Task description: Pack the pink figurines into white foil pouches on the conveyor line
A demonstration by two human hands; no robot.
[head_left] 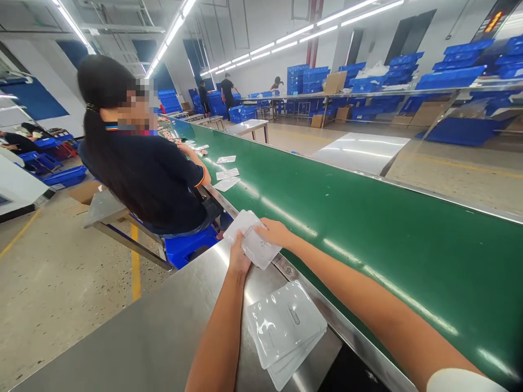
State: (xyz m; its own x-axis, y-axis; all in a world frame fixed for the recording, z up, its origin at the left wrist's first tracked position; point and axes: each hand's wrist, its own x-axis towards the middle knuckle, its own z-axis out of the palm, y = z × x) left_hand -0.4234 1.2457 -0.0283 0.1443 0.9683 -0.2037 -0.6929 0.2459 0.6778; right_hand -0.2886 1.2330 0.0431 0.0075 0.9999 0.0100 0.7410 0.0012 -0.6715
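Observation:
Between my two hands is a stack of flat white plastic pouches [261, 251], held above the metal edge beside the belt. My left hand [239, 256] grips the stack from its near left side, thumb on top. From the right, my right hand [274, 233] closes on the stack's upper edge, its fingertips partly hidden. Below my hands, a second pile of glossy white pouches [286, 321] lies slightly fanned on the steel table [171, 321]. Small dark print shows on the top pouch.
A green conveyor belt [351, 218] runs along my right side, carrying several pouches [227, 174] farther up. A co-worker [139, 169] sits ahead on a blue stool [190, 247]. Across the belt stand a low metal table [363, 149] and stacked blue bins [453, 71].

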